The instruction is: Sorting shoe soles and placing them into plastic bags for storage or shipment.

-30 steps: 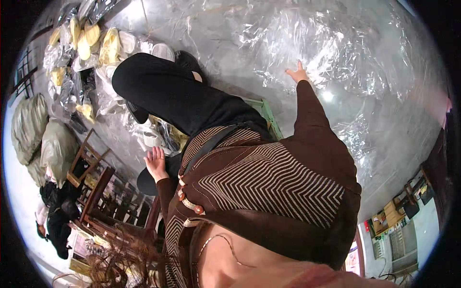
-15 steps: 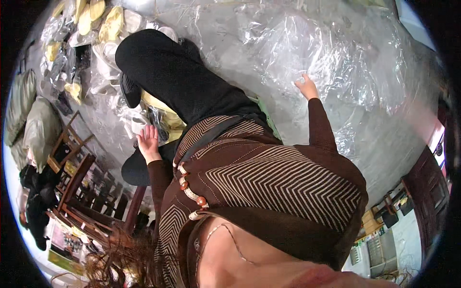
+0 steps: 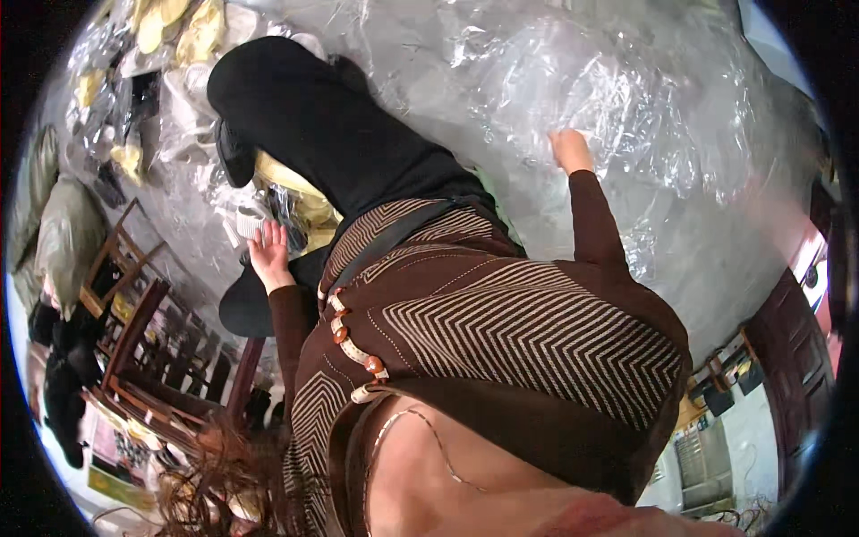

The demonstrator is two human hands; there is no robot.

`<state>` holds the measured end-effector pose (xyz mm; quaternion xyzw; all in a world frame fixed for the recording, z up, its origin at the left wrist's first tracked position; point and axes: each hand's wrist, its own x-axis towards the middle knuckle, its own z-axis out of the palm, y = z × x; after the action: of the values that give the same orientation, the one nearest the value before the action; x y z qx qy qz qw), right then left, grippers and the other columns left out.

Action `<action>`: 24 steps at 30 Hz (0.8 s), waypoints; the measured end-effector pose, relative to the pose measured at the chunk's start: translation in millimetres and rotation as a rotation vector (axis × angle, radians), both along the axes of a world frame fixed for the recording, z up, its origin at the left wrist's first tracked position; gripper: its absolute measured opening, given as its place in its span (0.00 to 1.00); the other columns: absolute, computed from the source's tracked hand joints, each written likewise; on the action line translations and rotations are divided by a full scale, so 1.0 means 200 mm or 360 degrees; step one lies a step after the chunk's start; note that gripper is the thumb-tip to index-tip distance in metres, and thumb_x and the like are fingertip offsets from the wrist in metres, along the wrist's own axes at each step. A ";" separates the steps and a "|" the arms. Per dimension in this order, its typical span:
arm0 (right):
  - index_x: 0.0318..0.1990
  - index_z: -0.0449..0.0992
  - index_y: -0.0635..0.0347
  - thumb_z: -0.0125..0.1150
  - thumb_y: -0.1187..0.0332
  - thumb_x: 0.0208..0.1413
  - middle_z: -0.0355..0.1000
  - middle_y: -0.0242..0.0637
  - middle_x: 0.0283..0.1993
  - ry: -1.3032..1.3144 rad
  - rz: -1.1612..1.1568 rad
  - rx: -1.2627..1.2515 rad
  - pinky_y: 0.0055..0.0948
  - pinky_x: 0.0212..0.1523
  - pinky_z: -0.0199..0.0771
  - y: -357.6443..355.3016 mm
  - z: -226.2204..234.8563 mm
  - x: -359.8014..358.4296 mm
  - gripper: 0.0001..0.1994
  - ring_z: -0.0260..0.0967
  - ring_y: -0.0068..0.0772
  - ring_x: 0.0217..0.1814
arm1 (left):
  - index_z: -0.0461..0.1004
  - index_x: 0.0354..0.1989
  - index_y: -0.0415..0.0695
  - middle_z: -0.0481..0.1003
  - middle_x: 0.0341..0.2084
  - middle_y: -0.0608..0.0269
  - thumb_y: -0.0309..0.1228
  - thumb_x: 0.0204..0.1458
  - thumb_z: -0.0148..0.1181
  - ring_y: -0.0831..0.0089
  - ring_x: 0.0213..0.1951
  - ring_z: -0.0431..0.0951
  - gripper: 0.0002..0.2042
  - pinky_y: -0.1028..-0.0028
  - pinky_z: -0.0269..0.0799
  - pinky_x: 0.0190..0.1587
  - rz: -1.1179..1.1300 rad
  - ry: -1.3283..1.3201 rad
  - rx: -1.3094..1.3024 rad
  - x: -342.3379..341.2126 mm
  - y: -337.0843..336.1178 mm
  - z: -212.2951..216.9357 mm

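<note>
My right hand (image 3: pixel 571 149) reaches out on a brown sleeve to a big crumpled clear plastic sheet (image 3: pixel 644 98) that covers the floor. Its fingers curl into the plastic. My left hand (image 3: pixel 268 251) hangs by my hip with its fingers spread and holds nothing. It is nearest to a small white cup-like thing (image 3: pixel 248 220) and some yellow pieces in plastic (image 3: pixel 309 210). My black trouser leg (image 3: pixel 331 134) stretches forward between the two hands, and my brown zigzag-patterned top (image 3: pixel 519 331) fills the lower middle.
Dark wooden chairs (image 3: pixel 152 349) stand at the lower left. Grey-green sacks (image 3: pixel 63 233) lie at the left edge. Yellow items in clear bags (image 3: pixel 179 27) are heaped at the top left. A dark round thing (image 3: pixel 242 309) lies under my left hand. A brown door (image 3: pixel 796 358) is at the right.
My right hand has gone from flat with spread fingers to curled on the plastic sheet. My left hand has stayed open by my hip. The view has tilted.
</note>
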<state>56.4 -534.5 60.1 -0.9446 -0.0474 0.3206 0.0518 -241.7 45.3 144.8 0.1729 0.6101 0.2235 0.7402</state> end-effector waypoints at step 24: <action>0.39 0.68 0.68 0.48 0.55 0.47 0.64 0.52 0.42 -0.0397 -0.0442 0.0243 0.39 0.46 0.58 -0.25 -0.90 0.30 0.21 0.61 0.46 0.45 | 0.53 0.51 0.39 0.60 0.49 0.44 0.40 0.54 0.42 0.50 0.49 0.63 0.21 0.51 0.61 0.48 0.0222 0.0055 0.0031 -0.13 -0.07 0.05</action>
<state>115.7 -584.0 -119.4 -0.9678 0.0530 0.1865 0.1607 -267.9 30.9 154.2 0.1409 0.6312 0.2774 0.7105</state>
